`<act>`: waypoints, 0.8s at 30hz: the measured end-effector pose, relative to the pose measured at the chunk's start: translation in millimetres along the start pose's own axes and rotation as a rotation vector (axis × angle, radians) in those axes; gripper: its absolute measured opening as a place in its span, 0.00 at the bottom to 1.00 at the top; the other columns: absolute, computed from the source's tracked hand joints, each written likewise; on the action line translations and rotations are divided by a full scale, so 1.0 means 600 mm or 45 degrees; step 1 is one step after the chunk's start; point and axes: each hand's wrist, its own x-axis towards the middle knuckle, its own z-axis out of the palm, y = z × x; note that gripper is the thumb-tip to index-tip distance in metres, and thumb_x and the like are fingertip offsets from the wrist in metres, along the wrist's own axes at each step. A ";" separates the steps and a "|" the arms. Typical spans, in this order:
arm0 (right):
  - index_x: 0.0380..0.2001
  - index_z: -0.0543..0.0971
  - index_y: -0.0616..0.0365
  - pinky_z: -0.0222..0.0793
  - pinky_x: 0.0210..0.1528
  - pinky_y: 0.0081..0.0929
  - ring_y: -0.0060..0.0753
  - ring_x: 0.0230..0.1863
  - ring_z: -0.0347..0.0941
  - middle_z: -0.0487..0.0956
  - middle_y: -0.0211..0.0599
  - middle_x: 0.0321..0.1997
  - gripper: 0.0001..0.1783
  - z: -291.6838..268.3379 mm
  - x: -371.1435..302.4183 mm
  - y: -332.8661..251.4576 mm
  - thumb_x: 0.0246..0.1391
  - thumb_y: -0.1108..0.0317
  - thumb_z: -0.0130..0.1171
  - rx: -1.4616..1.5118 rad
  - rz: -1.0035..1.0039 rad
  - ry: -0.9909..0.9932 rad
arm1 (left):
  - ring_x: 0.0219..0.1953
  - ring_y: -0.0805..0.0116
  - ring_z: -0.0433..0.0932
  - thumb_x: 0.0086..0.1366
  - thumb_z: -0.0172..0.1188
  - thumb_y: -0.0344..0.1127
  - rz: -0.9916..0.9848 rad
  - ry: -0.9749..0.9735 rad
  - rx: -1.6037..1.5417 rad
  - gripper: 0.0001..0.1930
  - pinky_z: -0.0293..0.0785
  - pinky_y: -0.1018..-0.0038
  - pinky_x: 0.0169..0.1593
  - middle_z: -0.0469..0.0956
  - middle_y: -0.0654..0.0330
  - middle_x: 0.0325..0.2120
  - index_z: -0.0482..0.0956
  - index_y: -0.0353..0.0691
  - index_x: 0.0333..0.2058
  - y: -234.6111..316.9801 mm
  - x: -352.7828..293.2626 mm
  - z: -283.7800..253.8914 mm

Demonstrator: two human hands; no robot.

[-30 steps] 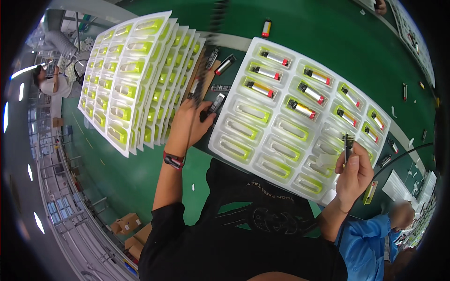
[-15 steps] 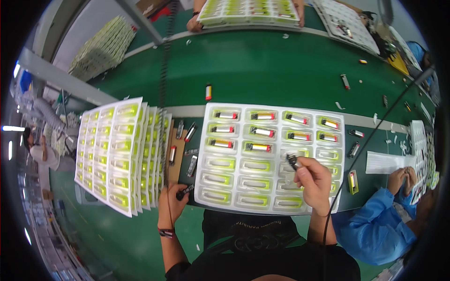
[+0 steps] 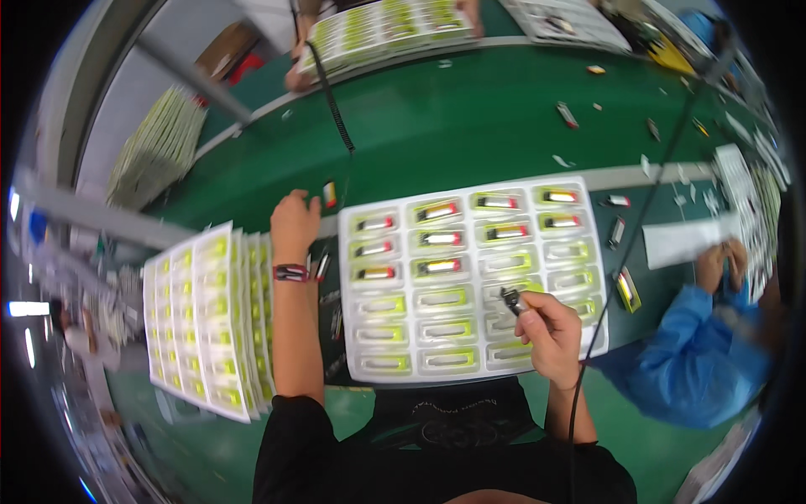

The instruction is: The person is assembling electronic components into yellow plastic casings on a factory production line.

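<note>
A white plastic tray (image 3: pixel 347 277) with yellow-green pockets lies before me. Small cylindrical battery cells (image 3: pixel 441 238) with red ends sit in its far pockets; the near pockets hold none. Over the tray's right half, my right hand (image 3: pixel 550 332) pinches a small black clip-like piece (image 3: pixel 510 298), its exact kind unclear. My left hand (image 3: pixel 295 220) reaches beyond the tray's far left corner, right beside a loose yellow-and-white cell (image 3: pixel 329 194). Its fingers point down and are partly hidden, so whether they grip anything does not show.
Upright trays (image 3: pixel 189 319) stand stacked at the left. A dark cable (image 3: pixel 598 336) crosses near my right wrist, and a coiled cord (image 3: pixel 332 105) hangs ahead. Loose cells (image 3: pixel 617 231) and a white sheet (image 3: pixel 684 244) lie right, beside a blue-sleeved person (image 3: pixel 672 357). Another person holds a filled tray (image 3: pixel 390 38) opposite.
My left hand has moved from the tray's near left corner, where it held a dark piece, to the far left beside the loose cell. My right hand keeps its pinch. The view has shifted.
</note>
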 end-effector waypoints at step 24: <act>0.45 0.78 0.66 0.63 0.22 0.30 0.36 0.20 0.72 0.76 0.37 0.23 0.20 0.041 -0.023 -0.015 0.50 0.67 0.68 -0.158 -0.851 0.266 | 0.36 0.59 0.75 0.50 0.65 0.26 1.861 -0.409 -0.623 0.17 0.73 0.67 0.40 0.76 0.59 0.32 0.81 0.41 0.41 0.542 -0.091 0.008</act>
